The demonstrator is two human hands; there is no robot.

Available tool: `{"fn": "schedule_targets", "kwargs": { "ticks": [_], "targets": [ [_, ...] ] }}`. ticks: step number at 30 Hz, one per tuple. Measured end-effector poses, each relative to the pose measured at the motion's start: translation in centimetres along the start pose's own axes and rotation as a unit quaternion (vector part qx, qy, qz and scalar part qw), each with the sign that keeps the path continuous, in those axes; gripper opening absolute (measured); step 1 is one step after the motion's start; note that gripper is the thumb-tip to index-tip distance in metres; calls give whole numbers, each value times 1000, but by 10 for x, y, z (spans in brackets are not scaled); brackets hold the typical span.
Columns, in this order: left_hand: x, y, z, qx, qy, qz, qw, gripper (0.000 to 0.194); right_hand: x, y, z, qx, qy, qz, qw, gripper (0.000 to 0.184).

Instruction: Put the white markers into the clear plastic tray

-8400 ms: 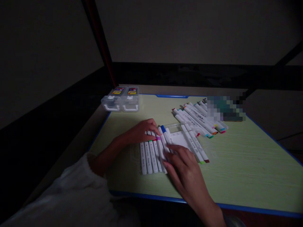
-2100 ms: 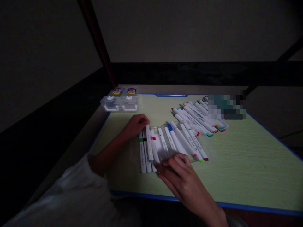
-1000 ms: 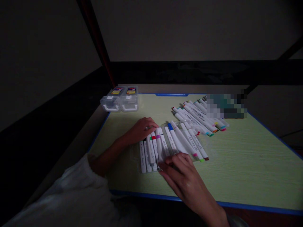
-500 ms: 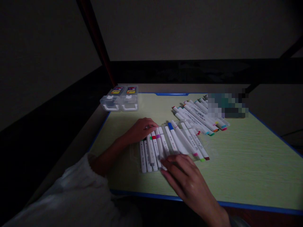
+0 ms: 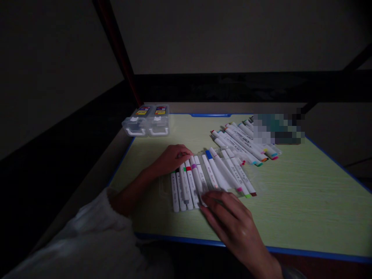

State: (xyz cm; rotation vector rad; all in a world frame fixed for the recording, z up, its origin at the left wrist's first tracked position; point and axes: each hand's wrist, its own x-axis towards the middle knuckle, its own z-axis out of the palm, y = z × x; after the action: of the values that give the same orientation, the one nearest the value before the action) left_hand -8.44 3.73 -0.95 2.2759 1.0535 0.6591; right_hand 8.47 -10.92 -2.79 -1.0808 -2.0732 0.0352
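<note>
White markers lie side by side in a clear plastic case (image 5: 171,207) on the table. My right hand (image 5: 234,217) is at their near ends, thumb and fingers closed on the lower end of a marker with a purple band (image 5: 195,170). At the far ends, my left hand (image 5: 174,159) is curled, its fingertips by the purple-banded marker's top; what they grip is hidden. Left of that marker are a red-banded marker (image 5: 189,182) and a green-banded marker (image 5: 185,186). To the right lies a blue-capped marker (image 5: 210,162), with several more tilted beside it.
A loose pile of white markers with coloured ends (image 5: 241,139) lies at the back right, beside a blurred-out object (image 5: 277,130). Two clear boxes with white handles (image 5: 158,124) stand at the back left. The light green tabletop (image 5: 305,201) has a blue edge.
My right hand has shifted slightly to the right, and the purple-banded marker's lower end has moved right with it. My left hand has barely moved.
</note>
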Motion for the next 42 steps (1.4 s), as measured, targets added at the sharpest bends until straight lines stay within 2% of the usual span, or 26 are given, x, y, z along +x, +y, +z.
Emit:
{"fn": "schedule_targets", "kwargs": {
  "ticks": [9,15,25,42],
  "targets": [
    [0,-2,0,16,25,13,999,22,-6,1,2,30,15,43,999,16],
    [0,-2,0,19,30,14,999,19,-4,1,1,47,21,26,998,16],
    [0,-2,2,46,14,43,998,17,-1,1,-2,35,-20,6,999,19],
    [-1,1,2,45,10,55,997,18,4,-2,-3,32,-17,18,999,17]
  ]
}}
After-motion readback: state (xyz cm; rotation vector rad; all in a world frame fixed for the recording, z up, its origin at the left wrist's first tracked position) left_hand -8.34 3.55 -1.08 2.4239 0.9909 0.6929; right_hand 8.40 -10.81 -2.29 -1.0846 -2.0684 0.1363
